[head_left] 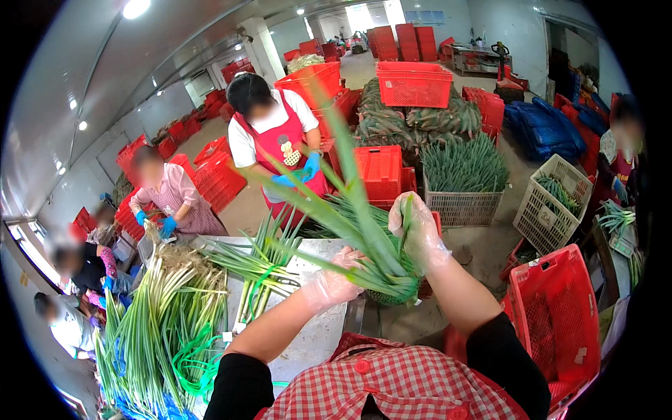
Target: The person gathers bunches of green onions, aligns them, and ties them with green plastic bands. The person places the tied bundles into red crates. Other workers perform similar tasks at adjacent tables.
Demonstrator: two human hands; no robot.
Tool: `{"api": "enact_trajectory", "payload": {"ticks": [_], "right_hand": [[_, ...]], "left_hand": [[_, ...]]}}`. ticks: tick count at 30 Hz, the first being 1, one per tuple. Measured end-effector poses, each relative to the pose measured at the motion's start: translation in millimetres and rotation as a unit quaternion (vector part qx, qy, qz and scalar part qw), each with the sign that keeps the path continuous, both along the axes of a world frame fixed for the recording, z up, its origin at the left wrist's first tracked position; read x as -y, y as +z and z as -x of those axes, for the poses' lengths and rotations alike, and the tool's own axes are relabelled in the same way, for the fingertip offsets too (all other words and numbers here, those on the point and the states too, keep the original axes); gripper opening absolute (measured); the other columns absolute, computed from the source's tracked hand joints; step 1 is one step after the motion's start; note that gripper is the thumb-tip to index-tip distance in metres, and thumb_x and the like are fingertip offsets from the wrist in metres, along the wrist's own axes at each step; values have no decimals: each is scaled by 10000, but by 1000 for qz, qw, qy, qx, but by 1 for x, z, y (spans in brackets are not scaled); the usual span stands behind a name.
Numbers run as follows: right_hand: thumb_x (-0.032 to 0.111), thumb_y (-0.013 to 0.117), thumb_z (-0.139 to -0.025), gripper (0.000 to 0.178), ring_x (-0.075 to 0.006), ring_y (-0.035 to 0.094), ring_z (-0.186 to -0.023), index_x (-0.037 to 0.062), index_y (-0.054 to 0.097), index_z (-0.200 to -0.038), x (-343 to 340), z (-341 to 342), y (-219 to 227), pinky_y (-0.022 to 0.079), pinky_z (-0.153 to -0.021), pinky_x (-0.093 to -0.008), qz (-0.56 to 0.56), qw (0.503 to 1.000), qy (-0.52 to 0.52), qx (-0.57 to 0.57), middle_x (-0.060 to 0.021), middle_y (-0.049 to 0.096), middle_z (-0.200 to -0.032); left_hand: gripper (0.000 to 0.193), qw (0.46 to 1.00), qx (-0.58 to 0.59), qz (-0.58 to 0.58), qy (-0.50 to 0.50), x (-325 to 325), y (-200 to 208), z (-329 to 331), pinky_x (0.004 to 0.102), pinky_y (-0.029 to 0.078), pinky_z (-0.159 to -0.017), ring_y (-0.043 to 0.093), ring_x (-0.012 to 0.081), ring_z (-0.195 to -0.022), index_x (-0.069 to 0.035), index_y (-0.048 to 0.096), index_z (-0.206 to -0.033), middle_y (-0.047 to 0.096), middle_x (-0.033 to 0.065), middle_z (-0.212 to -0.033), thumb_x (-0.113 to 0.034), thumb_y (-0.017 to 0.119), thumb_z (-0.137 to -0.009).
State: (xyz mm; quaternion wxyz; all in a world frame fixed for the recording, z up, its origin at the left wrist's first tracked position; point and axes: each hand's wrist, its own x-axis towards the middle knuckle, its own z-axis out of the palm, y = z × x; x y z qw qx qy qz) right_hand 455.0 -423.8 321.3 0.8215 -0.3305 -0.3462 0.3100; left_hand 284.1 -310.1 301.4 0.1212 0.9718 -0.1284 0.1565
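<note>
In front of my chest I hold a bunch of green onions (374,241), its long leaves fanning up and to the left, blurred at the tips. My left hand (337,281), in a see-through plastic glove, grips the lower left side of the bunch. On the other side my right hand (424,234), gloved the same way, has its fingers curled round leaves at the right edge. Tied green onions (269,269) lie on the metal table (308,353) past my left forearm. A large heap of loose green onions (164,315) and green ties (199,364) lies farther left.
Red crates (553,315) stand close by my right arm. A pale crate of green onions (465,203) stands ahead, and a tilted pale crate (553,203) to its right. A co-worker in a red apron (287,133) stands across the table; other people work at left and far right.
</note>
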Motion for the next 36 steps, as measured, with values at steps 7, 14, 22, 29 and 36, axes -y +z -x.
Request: {"api": "enact_trajectory", "payload": {"ticks": [7, 14, 22, 29, 36], "right_hand": [[249, 559, -929, 179, -124, 461, -627, 132, 484, -816, -3, -35, -17, 371, -559, -253, -123, 978, 155, -65, 15, 490, -694], [253, 482, -936, 187, -178, 590, -756, 94, 582, -949, 10, -13, 27, 489, -683, -318, 58, 973, -29, -223, -29, 595, -829], [121, 435, -887, 131, -123, 435, -657, 75, 521, -799, -18, -48, -23, 361, -630, -252, -5, 997, -67, -46, -12, 492, -730], [65, 402, -752, 90, -131, 418, -615, 70, 492, -752, -12, -23, 17, 340, -580, -264, -4, 996, -67, -51, -19, 458, -680], [93, 430, -691, 134, -108, 402, -582, 34, 541, -737, -2, -31, 3, 287, -534, -230, 37, 992, 4, 120, -23, 497, -645]], "left_hand": [[191, 996, -1, -42, -80, 8, 27, 3, 424, 373, -847, 531, 254, -1021, -116, 634, -886, 615, 56, -903, -270, 654, -776], [358, 977, -115, -173, 49, 21, 51, 15, 387, 423, -786, 607, 285, -860, -130, 560, -1117, 624, 98, -833, -283, 649, -806], [179, 994, 80, 60, -42, -20, 70, 30, 442, 423, -797, 550, 322, -893, -61, 636, -728, 611, 99, -846, -198, 740, -681], [223, 993, -22, 24, -112, 0, 67, 42, 483, 416, -885, 587, 342, -921, -31, 618, -931, 641, 126, -852, -170, 691, -773], [532, 965, -214, -78, 129, -17, 63, 52, 467, 475, -820, 617, 388, -905, -106, 511, -1230, 641, 197, -950, -308, 693, -772]]}}
